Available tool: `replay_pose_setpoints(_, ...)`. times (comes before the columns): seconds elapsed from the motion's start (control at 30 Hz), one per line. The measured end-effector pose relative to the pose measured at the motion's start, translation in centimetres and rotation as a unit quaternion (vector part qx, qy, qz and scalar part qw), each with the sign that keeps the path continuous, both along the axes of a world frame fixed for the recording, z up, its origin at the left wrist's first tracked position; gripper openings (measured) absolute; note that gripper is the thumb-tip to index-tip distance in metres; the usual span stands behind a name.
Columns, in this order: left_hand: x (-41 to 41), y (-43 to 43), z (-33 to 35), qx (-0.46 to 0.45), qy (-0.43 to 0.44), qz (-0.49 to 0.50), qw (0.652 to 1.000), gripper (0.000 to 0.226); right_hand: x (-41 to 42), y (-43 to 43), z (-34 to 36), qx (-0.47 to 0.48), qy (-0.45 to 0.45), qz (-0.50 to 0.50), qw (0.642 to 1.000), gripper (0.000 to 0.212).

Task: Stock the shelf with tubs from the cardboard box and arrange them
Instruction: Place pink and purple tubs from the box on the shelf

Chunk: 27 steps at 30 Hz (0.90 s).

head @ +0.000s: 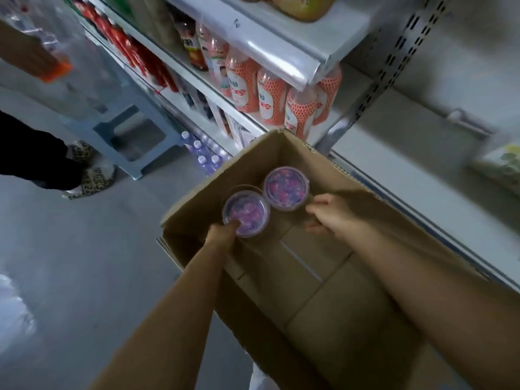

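Two round clear tubs filled with pink and purple beads stand side by side in the far corner of an open cardboard box point(309, 280). My left hand point(221, 233) grips the near edge of the left tub point(247, 213), thumb on its lid. My right hand point(327, 213) reaches toward the right tub point(286, 188), fingers curved beside its wall; I cannot tell whether they touch it. The rest of the box floor is bare cardboard. A white metal shelf point(422, 175) runs along the right of the box.
Orange-and-white drink bottles point(270, 94) fill the shelf above the box, with red packs point(118, 38) further left. Water bottles with purple caps point(201, 153) stand low by the floor. A grey plastic stool point(132, 136) and another person's leg and slipper point(90, 170) are at left.
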State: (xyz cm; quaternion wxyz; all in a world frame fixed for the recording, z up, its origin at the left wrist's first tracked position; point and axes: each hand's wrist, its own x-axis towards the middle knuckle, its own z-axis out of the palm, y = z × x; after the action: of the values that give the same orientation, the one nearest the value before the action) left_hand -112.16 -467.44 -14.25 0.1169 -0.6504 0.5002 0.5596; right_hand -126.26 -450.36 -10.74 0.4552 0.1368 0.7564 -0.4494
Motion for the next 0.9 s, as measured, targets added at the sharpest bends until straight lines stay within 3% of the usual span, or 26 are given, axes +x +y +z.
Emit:
replay_pose_setpoints(0.17, -1.0, -1.1, -2.6, 0.044, 0.016, 0.055, 0.997, 0.063, -1.1, -4.5, -4.2, 0.004, -0.054, -0.114, 0.992, 0.031)
replay_pose_setpoints(0.4, 0.2, 0.3, 0.1, 0.114, 0.073, 0.104, 0.985, 0.033, -0.6, -4.4, -4.9, 0.022, -0.005, -0.192, 0.981, 0.027)
replay_pose_setpoints(0.57, 1.8, 3.2, 5.2, 0.072, 0.123, 0.087, 0.986, 0.038, 0.8, 1.7, 1.2, -0.046, -0.014, -0.231, 0.972, 0.009)
replay_pose_setpoints(0.9, 5.8, 18.7, 18.4, 0.064, 0.247, -0.064, 0.965, 0.037, 7.5, 22.7, 16.9, -0.238, -0.011, -0.335, 0.912, 0.008)
